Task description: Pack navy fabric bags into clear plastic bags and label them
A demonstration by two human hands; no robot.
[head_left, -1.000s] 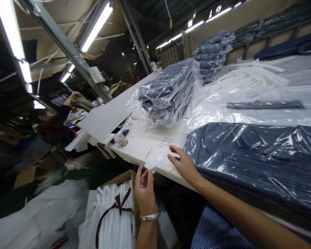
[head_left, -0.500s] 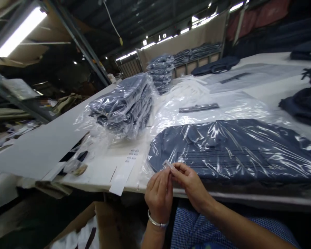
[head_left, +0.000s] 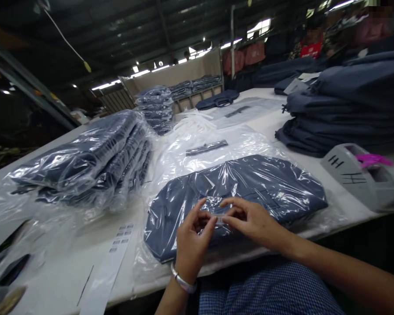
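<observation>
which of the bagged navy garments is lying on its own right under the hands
The single bagged garment at the table's front edge, flat beneath both hands; the others sit piled in the stack to its left.

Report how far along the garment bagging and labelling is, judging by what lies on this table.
Done, it seems: a stack of bagged garments lies at the left, with more bagged stacks behind. In hand: the left hand and right hand pinch a small clear sticker over the bagged garment in front. Left: a pile of unbagged garments at the right; the label strip has stickers remaining.
</observation>
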